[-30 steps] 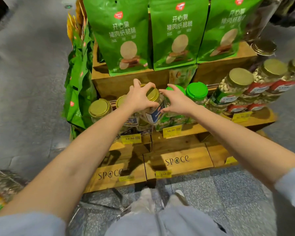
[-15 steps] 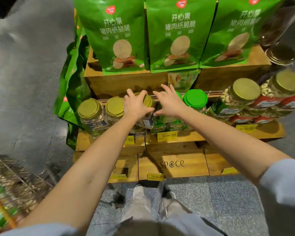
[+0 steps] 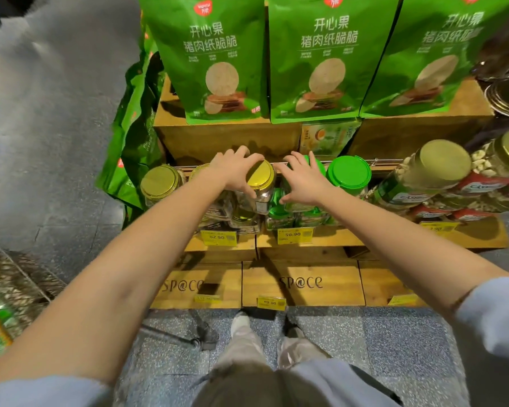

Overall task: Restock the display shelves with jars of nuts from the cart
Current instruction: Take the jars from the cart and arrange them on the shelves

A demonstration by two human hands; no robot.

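Observation:
A clear jar of nuts with a gold lid (image 3: 261, 178) sits on top of other jars on the wooden display shelf (image 3: 350, 240). My left hand (image 3: 232, 168) grips this jar, fingers curled over the lid's far rim and thumb on its side. Just to the right, my right hand (image 3: 303, 183) has its fingers spread and straight above a green-lidded jar (image 3: 294, 205), its thumb close to the gold-lidded jar. Two more gold-lidded jars (image 3: 159, 182) stand to the left on the same shelf.
Another green-lidded jar (image 3: 348, 171) and tilted cashew jars (image 3: 441, 164) fill the shelf to the right. Large green snack bags (image 3: 323, 54) stand on the tier above. A wire cart (image 3: 15, 277) with stock is at the lower left. Yellow price tags (image 3: 294, 235) line the shelf edge.
Both hands held the gold-lidded jar a second ago. My right hand has since let go and spread its fingers beside it, while my left hand stays on the lid.

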